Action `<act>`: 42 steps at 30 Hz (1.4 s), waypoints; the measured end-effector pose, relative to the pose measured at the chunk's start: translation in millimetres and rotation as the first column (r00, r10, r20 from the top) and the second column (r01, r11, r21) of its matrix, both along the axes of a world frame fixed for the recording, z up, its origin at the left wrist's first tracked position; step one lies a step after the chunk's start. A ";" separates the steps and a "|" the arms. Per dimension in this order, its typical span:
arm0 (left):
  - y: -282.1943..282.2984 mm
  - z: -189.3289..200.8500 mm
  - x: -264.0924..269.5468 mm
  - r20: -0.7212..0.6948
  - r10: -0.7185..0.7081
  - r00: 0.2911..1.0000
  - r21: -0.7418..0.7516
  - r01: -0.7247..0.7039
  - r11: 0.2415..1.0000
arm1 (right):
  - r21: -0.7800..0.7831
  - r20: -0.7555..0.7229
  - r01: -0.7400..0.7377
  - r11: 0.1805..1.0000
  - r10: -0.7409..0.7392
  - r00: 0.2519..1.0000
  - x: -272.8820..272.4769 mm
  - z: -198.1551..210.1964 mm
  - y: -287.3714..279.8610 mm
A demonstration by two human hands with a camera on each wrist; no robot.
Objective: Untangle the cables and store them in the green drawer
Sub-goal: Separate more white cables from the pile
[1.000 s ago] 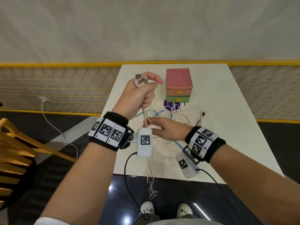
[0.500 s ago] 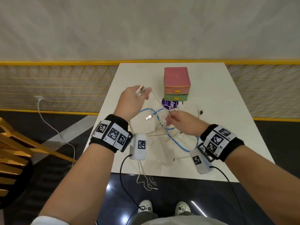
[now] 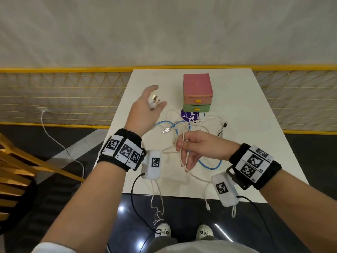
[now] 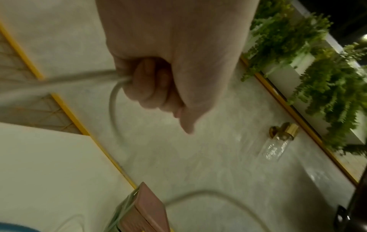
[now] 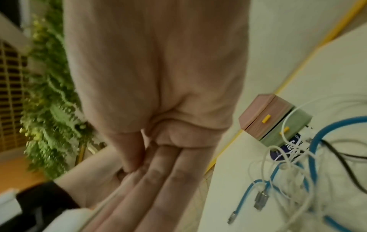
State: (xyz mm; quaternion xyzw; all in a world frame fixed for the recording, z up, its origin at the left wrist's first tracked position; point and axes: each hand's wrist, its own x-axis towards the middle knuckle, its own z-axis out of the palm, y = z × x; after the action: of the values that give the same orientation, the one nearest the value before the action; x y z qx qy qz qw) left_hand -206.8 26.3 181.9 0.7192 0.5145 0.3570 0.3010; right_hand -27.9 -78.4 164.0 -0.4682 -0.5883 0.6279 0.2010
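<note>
My left hand (image 3: pixel 142 114) is raised over the table's left side and grips the USB plug (image 3: pixel 154 99) of a beige cable (image 3: pixel 182 161); in the left wrist view its fingers (image 4: pixel 151 81) are curled round that cable (image 4: pixel 113 100). My right hand (image 3: pixel 193 145) pinches a loop of the same cable between thumb and forefinger, the other fingers straight. Beneath lies a tangle with a blue cable (image 3: pixel 209 166), a white cable (image 3: pixel 218 121) and a black one. The green drawer (image 3: pixel 197 108), bottom of a pink drawer unit (image 3: pixel 197 84), is shut behind the tangle.
Cable ends hang over the white table's (image 3: pixel 246 125) near edge (image 3: pixel 157 201). A purple round disc (image 3: pixel 191 115) lies before the drawers. A yellow wooden chair (image 3: pixel 18 170) stands at the left, a yellow mesh railing (image 3: pixel 73 95) behind, and another white cable (image 3: pixel 54 139) trails on the floor.
The hands have drawn apart. My left hand carried the plug down and away to the left, its forefinger now straighter. My right hand slid along the beige cable and lifted a loop.
</note>
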 end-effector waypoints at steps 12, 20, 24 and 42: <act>-24.5 6.8 18.2 0.099 -0.359 0.928 -0.184 0.372 0.910 | -0.043 -0.138 -0.282 0.958 0.274 0.952 -25.5 5.7 -14.7; -23.0 2.3 1.1 -0.290 -0.541 0.790 -0.393 0.417 0.819 | 0.149 0.113 0.089 0.985 -0.106 0.988 5.2 0.9 10.1; -19.3 4.3 1.1 -0.235 -0.120 0.965 -0.129 0.091 0.987 | 0.146 0.221 0.042 0.988 -0.074 0.972 14.2 -15.2 5.0; -3.0 -10.5 -6.7 -0.104 0.209 0.972 -0.117 -0.220 0.968 | -0.179 -0.163 -0.034 0.983 0.004 0.987 -20.5 4.2 -12.7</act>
State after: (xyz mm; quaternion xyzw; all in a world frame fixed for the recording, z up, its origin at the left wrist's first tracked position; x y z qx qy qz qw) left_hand -213.5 23.3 171.4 0.6540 0.6241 0.3209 0.2823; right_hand -48.5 -91.1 168.2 -0.4264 -0.5150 0.7166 0.1985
